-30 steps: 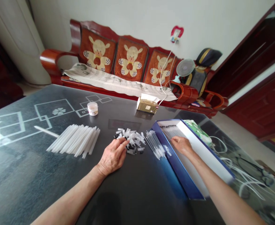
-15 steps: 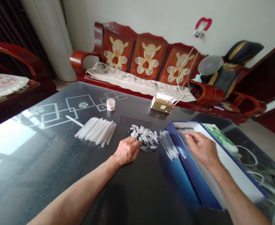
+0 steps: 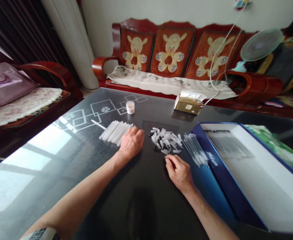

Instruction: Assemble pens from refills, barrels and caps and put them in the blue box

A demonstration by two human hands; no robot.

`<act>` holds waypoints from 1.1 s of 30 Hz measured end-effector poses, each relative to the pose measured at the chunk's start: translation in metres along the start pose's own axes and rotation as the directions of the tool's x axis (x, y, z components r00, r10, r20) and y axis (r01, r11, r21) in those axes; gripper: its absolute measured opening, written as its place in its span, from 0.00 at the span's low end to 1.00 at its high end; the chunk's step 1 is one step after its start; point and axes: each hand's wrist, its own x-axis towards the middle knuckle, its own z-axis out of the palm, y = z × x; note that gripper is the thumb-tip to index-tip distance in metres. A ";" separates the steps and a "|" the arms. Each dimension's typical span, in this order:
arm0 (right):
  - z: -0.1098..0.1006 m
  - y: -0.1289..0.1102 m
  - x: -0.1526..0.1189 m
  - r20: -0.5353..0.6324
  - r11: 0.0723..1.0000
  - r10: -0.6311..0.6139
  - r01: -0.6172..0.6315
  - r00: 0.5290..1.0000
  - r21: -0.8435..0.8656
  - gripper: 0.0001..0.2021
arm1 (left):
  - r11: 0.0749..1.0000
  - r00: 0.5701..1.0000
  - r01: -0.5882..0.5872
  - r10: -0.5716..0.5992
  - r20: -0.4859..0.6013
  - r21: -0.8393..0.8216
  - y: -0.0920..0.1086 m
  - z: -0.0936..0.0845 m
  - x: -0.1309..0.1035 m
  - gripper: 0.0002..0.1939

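Observation:
My left hand (image 3: pixel 133 142) is closed at the right end of a row of white plastic pen barrels (image 3: pixel 114 133); its fingertips are turned away, so what they hold, if anything, is hidden. My right hand (image 3: pixel 180 170) is pinched just in front of a pile of small white and black caps (image 3: pixel 165 140); anything between the fingers is too small to make out. Right of the pile lies a bundle of thin pen refills (image 3: pixel 195 150), beside a blue open box (image 3: pixel 251 186). Inside the box, a row of slender clear pens with dark ends (image 3: pixel 228 143) lies at the far end.
One barrel (image 3: pixel 98 124) lies apart at the row's left. Behind stand a small round tub (image 3: pixel 130 107) and a tissue box (image 3: pixel 188 104). A green and white packet (image 3: pixel 273 143) lies right of the blue box. All rest on a dark glossy table (image 3: pixel 146 186).
My right hand has left the blue box and come down in front of the cap pile. My left hand has moved from the caps to the barrels. The view has turned left.

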 end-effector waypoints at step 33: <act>0.003 0.002 0.000 0.023 0.999 0.032 -0.033 0.999 0.025 0.07 | 0.991 0.976 0.086 -0.105 0.193 0.101 0.010 0.016 -0.005 0.24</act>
